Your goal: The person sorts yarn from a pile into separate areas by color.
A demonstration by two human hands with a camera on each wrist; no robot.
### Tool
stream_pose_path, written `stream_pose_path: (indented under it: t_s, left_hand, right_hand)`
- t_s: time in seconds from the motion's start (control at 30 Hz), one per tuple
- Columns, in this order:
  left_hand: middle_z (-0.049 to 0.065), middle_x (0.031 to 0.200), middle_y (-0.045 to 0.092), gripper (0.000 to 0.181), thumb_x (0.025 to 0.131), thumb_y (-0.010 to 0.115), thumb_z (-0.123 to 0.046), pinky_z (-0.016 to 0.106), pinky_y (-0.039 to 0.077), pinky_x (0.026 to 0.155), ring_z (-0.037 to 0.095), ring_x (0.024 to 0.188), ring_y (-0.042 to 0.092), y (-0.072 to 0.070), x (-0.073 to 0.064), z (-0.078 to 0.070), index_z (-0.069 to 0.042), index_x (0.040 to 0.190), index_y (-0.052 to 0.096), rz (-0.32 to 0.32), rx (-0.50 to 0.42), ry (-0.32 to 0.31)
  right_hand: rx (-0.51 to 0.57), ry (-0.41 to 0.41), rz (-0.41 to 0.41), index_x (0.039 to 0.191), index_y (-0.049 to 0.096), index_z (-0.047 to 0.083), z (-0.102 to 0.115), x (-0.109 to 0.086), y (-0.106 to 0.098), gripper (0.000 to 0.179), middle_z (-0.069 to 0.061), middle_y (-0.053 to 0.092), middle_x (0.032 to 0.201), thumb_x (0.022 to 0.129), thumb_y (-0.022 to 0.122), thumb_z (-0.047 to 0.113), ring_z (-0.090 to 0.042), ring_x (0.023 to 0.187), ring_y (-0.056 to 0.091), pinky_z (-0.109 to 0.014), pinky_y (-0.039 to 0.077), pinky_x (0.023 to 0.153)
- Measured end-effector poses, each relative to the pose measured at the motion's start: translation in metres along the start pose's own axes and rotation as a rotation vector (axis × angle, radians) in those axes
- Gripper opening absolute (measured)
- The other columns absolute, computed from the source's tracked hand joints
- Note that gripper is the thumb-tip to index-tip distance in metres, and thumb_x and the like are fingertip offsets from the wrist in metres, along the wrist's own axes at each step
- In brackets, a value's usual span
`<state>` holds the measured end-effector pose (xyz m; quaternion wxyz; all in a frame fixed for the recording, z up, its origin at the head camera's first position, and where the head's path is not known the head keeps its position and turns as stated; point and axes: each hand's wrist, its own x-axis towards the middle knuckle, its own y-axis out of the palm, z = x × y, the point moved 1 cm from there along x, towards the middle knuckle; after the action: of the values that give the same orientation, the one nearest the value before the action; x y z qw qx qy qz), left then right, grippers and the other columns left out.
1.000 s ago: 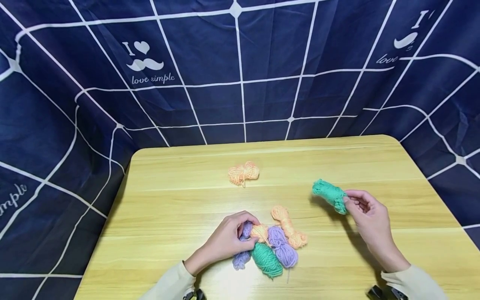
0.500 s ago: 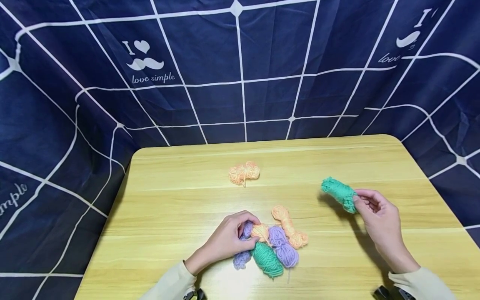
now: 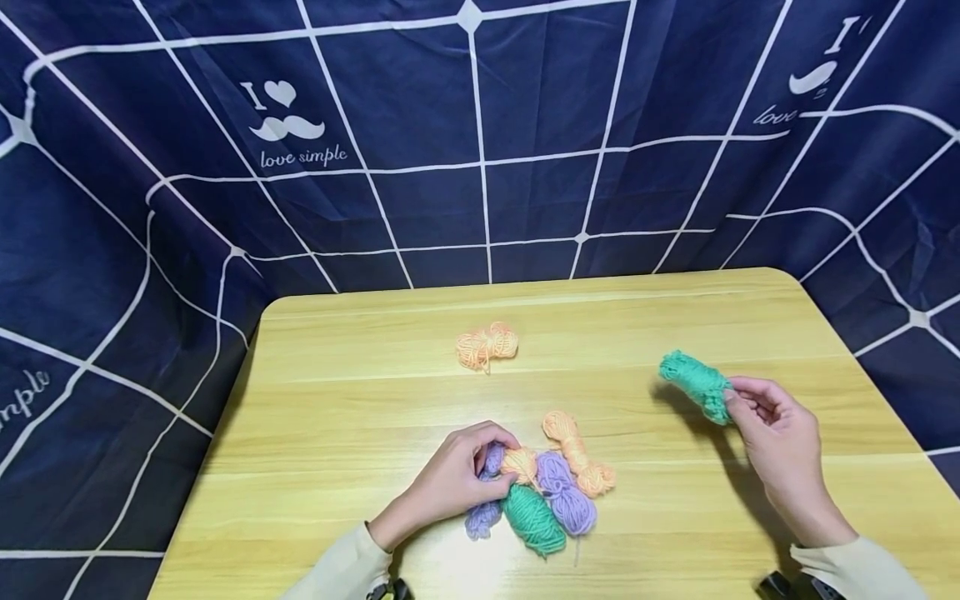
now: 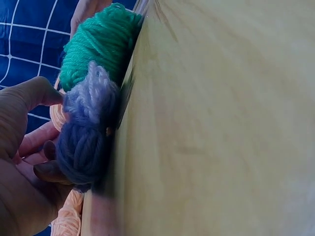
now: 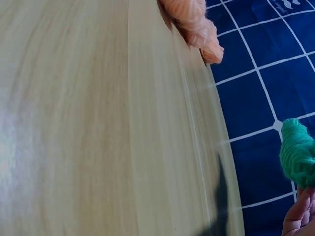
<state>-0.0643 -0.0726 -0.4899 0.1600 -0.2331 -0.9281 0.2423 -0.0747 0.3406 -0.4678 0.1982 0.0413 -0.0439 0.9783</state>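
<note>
My right hand [image 3: 782, 442] pinches one end of a green yarn skein [image 3: 696, 385], held above the right part of the table. That skein [image 5: 298, 152] shows at the right edge of the right wrist view, with fingertips [image 5: 297, 211] below it. My left hand [image 3: 453, 473] holds a small orange yarn skein [image 3: 520, 465] between thumb and fingers, within a cluster. Around it lie a purple skein [image 3: 483, 518] partly hidden by the hand, a second green skein [image 3: 534, 521], another purple skein [image 3: 567, 493] and a longer orange skein [image 3: 577, 454].
A lone orange skein [image 3: 487, 347] lies toward the back of the wooden table [image 3: 360, 375]. Dark blue cloth [image 3: 540, 200] with white lines hangs behind the table and along both sides.
My right hand has moved to the right, carrying the green skein with it. The left hand and the clustered skeins have stayed in place.
</note>
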Motion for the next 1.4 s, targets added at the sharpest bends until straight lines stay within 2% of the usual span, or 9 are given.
stream_pose_path:
  t_s: [0.67, 1.13, 1.4]
  left_hand:
    - [0.0, 0.083, 0.06, 0.033, 0.085, 0.087, -0.016, 0.02, 0.039, 0.061, 0.0, 0.066, 0.044, 0.002, 0.002, 0.0, -0.017, 0.115, 0.075, -0.002, 0.048, 0.028]
    - [-0.001, 0.077, 0.057, 0.029, 0.08, 0.086, -0.016, 0.022, 0.037, 0.059, 0.0, 0.062, 0.042, 0.002, 0.003, -0.002, -0.019, 0.105, 0.072, -0.011, 0.07, -0.001]
    - [0.0, 0.076, 0.056, 0.029, 0.078, 0.085, -0.016, 0.022, 0.037, 0.058, 0.0, 0.062, 0.042, 0.002, 0.004, -0.002, -0.02, 0.103, 0.071, -0.025, 0.061, -0.01]
  right_hand:
    - [0.032, 0.051, -0.015, 0.106, 0.082, 0.015, -0.006, 0.009, -0.016, 0.02, 0.008, 0.075, 0.087, 0.1, 0.074, -0.002, -0.002, 0.073, 0.063, -0.012, 0.049, 0.061]
    - [0.041, 0.081, -0.03, 0.105, 0.082, 0.016, -0.008, 0.011, -0.024, 0.02, 0.008, 0.073, 0.085, 0.1, 0.074, -0.002, -0.002, 0.073, 0.062, -0.012, 0.049, 0.06]
    - [0.001, 0.105, -0.015, 0.101, 0.082, 0.02, -0.011, 0.01, -0.029, 0.023, 0.01, 0.073, 0.084, 0.1, 0.074, -0.001, -0.001, 0.072, 0.062, -0.013, 0.048, 0.059]
